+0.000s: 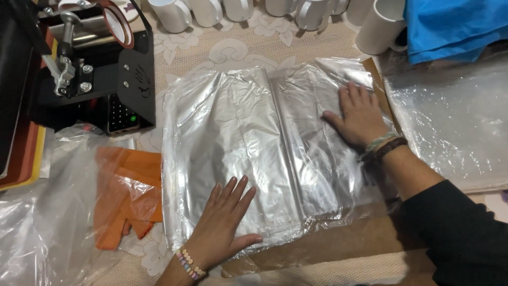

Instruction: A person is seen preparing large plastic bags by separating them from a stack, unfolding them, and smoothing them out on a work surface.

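A stack of clear plastic bags (254, 143) lies flat in front of me on a patterned tablecloth. My left hand (225, 222) presses palm-down on the stack's near left corner, fingers spread, with a beaded bracelet at the wrist. At the far right edge of the stack my right hand (360, 116) rests flat, fingers apart, with cord bracelets and a black sleeve behind it. Neither hand grips anything. A brown cardboard sheet (338, 246) shows under the stack along its near and right sides.
A black mug heat press (100, 69) stands at the far left. White mugs (378, 26) line the far edge. Orange cloth (127, 190) inside a clear bag lies left. More clear plastic (455, 122) and blue fabric (455, 26) sit on the right.
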